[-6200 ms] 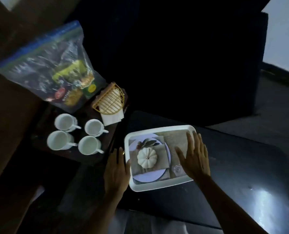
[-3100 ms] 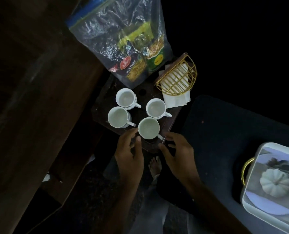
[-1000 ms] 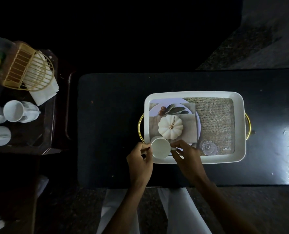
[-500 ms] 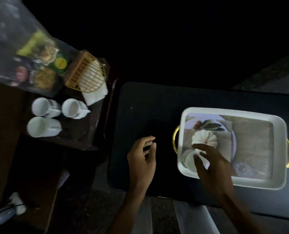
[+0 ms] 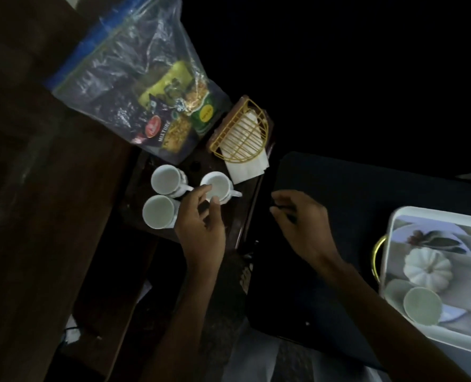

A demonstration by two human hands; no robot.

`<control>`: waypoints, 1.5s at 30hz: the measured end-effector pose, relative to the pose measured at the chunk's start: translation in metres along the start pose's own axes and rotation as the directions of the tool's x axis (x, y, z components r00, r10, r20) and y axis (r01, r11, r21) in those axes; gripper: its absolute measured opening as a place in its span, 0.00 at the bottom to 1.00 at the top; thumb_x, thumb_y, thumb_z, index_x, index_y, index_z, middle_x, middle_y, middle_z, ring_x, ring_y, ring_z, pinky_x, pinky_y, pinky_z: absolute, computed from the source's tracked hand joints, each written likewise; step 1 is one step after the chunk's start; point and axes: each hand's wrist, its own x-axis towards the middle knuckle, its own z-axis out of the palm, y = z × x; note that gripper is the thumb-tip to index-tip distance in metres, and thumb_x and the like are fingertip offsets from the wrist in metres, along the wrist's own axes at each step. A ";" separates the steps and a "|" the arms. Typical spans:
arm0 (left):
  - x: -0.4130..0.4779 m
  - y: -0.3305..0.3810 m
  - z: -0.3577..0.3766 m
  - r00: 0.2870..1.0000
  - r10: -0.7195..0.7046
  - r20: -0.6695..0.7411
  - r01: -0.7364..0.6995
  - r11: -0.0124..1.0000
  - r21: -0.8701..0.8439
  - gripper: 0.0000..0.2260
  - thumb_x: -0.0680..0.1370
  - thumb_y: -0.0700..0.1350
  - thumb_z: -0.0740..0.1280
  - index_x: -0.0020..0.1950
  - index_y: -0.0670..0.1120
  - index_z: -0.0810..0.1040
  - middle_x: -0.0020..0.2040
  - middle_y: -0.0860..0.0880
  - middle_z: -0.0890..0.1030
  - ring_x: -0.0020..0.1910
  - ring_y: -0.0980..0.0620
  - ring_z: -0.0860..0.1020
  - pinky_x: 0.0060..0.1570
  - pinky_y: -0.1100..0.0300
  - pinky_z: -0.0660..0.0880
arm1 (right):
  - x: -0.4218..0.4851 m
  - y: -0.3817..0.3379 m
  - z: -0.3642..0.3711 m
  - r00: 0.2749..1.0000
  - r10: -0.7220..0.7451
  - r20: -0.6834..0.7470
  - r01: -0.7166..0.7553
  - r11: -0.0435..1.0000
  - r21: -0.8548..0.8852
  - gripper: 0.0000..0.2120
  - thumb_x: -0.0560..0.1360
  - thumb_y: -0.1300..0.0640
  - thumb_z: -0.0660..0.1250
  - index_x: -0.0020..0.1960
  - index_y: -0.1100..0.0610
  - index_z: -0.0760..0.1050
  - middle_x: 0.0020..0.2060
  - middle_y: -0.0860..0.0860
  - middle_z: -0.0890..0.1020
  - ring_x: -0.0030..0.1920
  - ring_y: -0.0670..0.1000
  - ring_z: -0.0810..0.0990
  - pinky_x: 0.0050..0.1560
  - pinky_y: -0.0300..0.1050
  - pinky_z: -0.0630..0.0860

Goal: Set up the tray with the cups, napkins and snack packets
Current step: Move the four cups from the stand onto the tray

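Dim room; a dark wooden desk point(image 5: 135, 238) at nine o'clock carries three white ceramic cups. Left hand point(image 5: 201, 227), fingers spread, reaches the nearest white cup point(image 5: 218, 186), touching its rim, not yet pinching. Right hand point(image 5: 300, 224) hovers loosely curled, empty. White rectangular tray point(image 5: 435, 213) at three o'clock holds one cup point(image 5: 422, 306). Recommended: pinch handle, lift vertically, clear neighbouring cups.
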 end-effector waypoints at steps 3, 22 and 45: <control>0.016 -0.014 -0.008 1.000 -0.020 -0.004 0.020 1.000 0.023 0.11 0.80 0.40 0.67 0.62 0.43 0.80 0.59 0.48 0.83 0.55 0.61 0.79 0.51 0.77 0.74 | 0.016 -0.015 0.031 0.999 -0.021 0.030 0.022 0.999 -0.023 0.15 0.74 0.62 0.72 0.61 0.60 0.79 0.54 0.53 0.83 0.52 0.48 0.82 0.54 0.41 0.80; 0.029 -0.025 -0.016 0.971 -0.219 0.094 0.227 0.970 -0.083 0.14 0.80 0.35 0.65 0.66 0.42 0.78 0.60 0.48 0.83 0.58 0.55 0.81 0.52 0.76 0.75 | 0.035 -0.018 0.076 0.999 0.025 0.029 -0.026 0.998 0.056 0.05 0.77 0.59 0.70 0.51 0.57 0.82 0.44 0.48 0.86 0.45 0.39 0.82 0.46 0.26 0.75; -0.154 0.079 0.128 0.833 -0.163 0.528 0.230 0.971 -0.065 0.10 0.81 0.41 0.66 0.60 0.45 0.83 0.56 0.50 0.84 0.50 0.69 0.81 0.44 0.78 0.73 | -0.119 0.093 -0.156 0.948 0.243 -0.204 -0.249 0.968 -0.005 0.06 0.77 0.60 0.69 0.52 0.53 0.82 0.44 0.36 0.83 0.48 0.33 0.81 0.49 0.27 0.75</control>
